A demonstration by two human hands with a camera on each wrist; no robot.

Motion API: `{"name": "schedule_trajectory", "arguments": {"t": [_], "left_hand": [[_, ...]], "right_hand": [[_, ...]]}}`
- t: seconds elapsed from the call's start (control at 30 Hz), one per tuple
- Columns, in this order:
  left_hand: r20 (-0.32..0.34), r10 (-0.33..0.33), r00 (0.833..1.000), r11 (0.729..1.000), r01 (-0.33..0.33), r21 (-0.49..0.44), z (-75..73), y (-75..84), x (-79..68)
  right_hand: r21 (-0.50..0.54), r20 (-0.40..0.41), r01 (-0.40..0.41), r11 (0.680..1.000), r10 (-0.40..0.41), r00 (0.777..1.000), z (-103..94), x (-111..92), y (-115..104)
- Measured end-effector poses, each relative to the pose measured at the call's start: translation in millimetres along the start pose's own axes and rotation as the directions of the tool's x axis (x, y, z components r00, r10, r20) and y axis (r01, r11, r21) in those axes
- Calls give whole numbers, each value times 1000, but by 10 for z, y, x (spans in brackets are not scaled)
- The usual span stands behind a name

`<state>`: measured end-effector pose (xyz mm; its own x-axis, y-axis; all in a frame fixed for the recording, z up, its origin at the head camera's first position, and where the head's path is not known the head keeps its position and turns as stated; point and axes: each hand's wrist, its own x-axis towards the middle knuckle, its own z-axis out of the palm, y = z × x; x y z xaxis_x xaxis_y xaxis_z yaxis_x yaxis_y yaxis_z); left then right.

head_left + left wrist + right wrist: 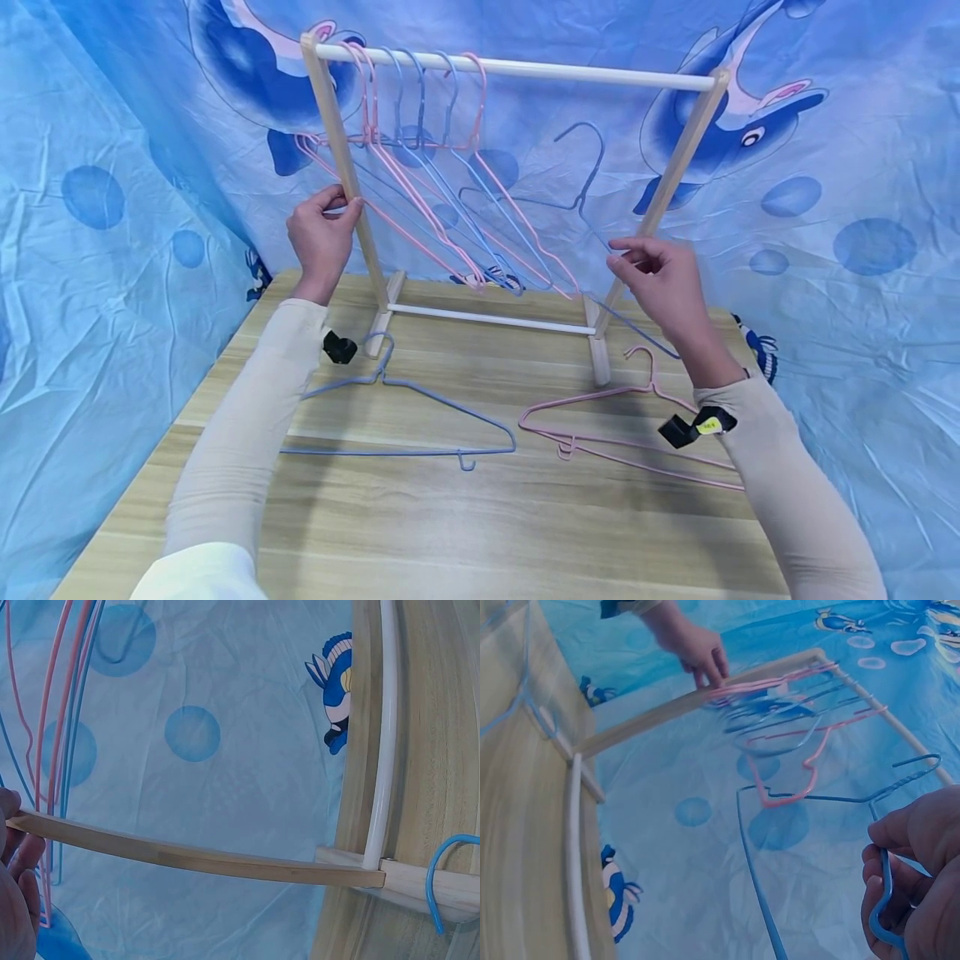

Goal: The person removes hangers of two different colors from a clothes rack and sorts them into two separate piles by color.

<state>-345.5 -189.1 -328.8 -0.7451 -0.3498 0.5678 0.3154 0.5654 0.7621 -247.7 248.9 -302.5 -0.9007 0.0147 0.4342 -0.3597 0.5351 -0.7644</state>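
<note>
We see the right grip (pixel 656 283) pinching a blue hanger (pixel 581 204) below the white rail (pixel 585 72); we can't quite tell how near its hook is. The left grip (pixel 324 237) pinches the wooden post (pixel 335 125). More hangers (pixel 422 104) hang beside it. Others (pixel 382 375) lie on the counter (pixel 465 533).

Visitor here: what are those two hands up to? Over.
Left hand gripping the post. Right hand holding a blue hanger, not on the rail. Six hangers crowd the rail's left half; nothing seems to block its right.
</note>
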Motion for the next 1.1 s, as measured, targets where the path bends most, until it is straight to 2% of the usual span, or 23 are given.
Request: {"name": "schedule_trajectory", "arguments": {"t": [0.2,0.43,0.8,1.1], "left_hand": [[-6,6,1000,1000,-6,7,-6,0,3],[-2,6,1000,1000,-6,-7,-11,-4,-3],[-8,15,1000,1000,-15,-11,-14,-7,3],[-6,8,1000,1000,-8,-17,-7,-6,6]], "right_hand": [[-64,22,15,998,-13,1000,31,-92,94],[-75,47,35,997,-32,998,125,-194,274],[7,159,-47,999,45,986,486,-426,573],[120,276,-109,987,73,958,833,-584,634]]}}
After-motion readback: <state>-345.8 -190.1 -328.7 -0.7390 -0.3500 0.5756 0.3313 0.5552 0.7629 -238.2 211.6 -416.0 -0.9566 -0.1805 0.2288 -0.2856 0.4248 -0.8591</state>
